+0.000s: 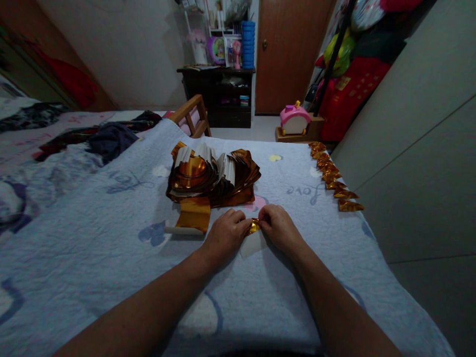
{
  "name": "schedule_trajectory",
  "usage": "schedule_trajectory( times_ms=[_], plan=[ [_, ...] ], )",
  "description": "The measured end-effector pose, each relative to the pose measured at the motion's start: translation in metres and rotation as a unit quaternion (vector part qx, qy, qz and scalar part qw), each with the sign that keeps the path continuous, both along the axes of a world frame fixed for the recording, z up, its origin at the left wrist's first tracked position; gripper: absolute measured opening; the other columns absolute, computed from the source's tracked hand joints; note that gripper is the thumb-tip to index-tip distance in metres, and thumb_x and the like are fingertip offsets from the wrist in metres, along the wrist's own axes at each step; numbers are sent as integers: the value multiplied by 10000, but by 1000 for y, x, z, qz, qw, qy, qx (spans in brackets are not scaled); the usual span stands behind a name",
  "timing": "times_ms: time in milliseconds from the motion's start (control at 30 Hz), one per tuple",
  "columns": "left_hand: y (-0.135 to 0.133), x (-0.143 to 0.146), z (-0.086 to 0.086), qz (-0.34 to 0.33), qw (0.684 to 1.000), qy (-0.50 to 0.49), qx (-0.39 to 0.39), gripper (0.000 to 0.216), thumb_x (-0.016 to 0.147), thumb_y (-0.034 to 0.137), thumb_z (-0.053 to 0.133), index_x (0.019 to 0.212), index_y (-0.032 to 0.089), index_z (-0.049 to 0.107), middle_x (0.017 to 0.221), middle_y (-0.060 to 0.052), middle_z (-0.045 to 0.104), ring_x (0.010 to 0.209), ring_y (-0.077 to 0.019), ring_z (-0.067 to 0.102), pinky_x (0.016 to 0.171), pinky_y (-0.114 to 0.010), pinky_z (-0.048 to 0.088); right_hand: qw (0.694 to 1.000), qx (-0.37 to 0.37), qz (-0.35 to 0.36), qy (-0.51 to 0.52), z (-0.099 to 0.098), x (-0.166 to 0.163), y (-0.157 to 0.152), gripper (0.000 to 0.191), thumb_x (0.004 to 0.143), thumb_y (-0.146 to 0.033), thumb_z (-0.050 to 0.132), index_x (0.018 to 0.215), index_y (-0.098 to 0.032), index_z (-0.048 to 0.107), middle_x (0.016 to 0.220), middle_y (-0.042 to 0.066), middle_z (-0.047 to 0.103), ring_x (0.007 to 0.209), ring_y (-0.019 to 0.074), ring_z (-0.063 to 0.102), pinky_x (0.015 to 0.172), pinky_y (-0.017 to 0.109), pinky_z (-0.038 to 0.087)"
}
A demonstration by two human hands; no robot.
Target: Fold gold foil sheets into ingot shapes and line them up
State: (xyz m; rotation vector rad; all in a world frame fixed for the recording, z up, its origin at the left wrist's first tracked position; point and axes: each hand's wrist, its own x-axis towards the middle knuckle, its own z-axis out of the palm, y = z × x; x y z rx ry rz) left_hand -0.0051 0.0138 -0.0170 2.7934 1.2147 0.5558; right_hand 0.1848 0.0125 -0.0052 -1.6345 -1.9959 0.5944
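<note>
Between my two hands, on the bed, lies a sheet of gold foil paper (253,244), its pale side up and its far edge curled over to show shiny gold. My left hand (229,229) pinches the left end of that curled edge. At the right end, my right hand (275,223) grips it with thumb and fingers. Just left of my left hand is a loose gold sheet (194,214) with a curled pale edge. Behind it sits a thick stack of gold foil paper (223,191), bent and fanned, with white edges showing.
Several folded gold pieces (334,181) run in a row along the bed's right edge. The blue-white quilt (122,277) covers the bed, with dark clothes (111,141) at the left. Beyond stand a wooden chair (201,114), a dark shelf (219,104) and a pink toy (295,119).
</note>
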Motion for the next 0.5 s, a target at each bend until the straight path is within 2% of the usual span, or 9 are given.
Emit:
schedule_trajectory(
  times_ms=[200, 500],
  plan=[
    [-2, 1, -1, -15, 1000, 5, 4, 114, 971, 266, 623, 975, 185, 702, 858, -45, 624, 832, -198, 524, 726, -320, 424, 1000, -11, 9, -28, 0, -2, 0, 131, 820, -95, 658, 906, -170, 724, 883, 64, 694, 877, 216, 569, 823, 331, 387],
    [-4, 1, -2, -14, 1000, 11, 4, 107, 984, 228, 586, 989, 165, 672, 893, -57, 620, 877, -216, 539, 768, -331, 461, 999, 23, 15, -37, -6, -6, 0, 97, 852, -131, 655, 846, -203, 719, 845, 43, 649, 857, 207, 529, 801, 330, 354]
  ],
)
